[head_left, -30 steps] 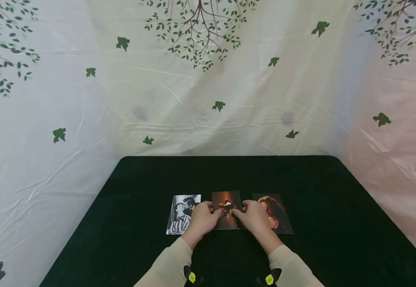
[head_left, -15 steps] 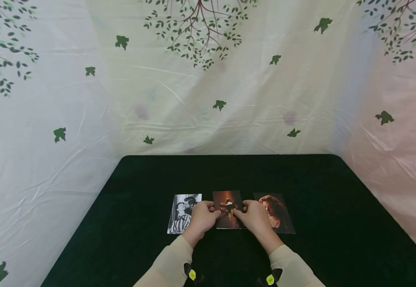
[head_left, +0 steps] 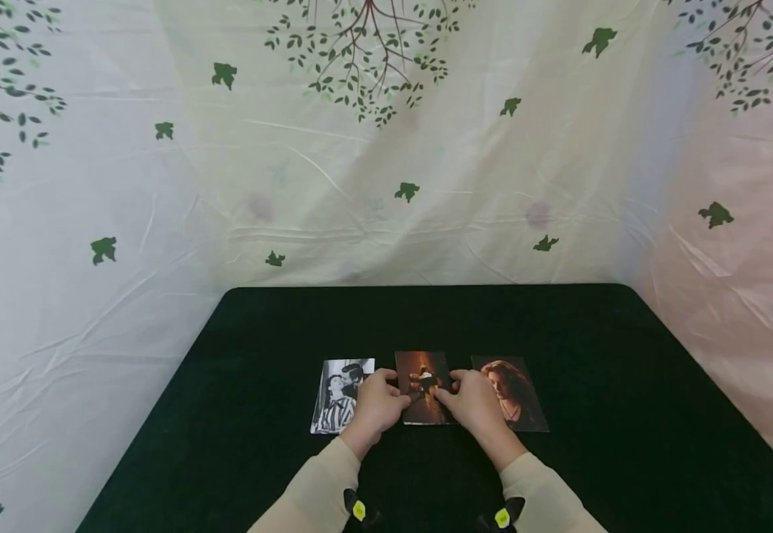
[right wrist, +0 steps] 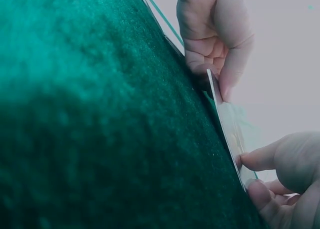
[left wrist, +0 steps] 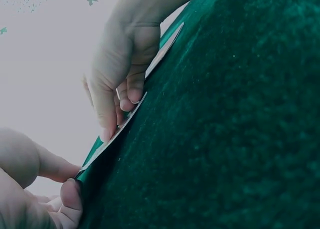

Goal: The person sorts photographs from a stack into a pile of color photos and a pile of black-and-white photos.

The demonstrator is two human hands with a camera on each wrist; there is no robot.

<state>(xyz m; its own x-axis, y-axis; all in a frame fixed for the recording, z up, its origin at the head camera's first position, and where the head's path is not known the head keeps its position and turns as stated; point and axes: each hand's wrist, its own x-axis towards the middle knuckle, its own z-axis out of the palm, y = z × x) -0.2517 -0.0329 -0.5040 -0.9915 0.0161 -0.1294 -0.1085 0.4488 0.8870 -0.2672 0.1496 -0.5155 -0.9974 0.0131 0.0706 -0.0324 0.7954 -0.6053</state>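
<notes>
Three photo prints lie in a row in the head view. The middle photo, brown with an orange glow, is between my hands. My left hand pinches its left edge, thumb on top. The right hand grips the opposite edge the same way. In the right wrist view the near side of the photo tilts up off the cloth at the left hand's end. A black-and-white photo is partly covered by my left hand. The dark portrait photo is partly behind my right hand.
A dark green cloth covers the table, with rounded far corners. Pale fabric printed with leaves and branches hangs behind it and on both sides. Each sleeve ends near a dark wrist strap with a yellow marker.
</notes>
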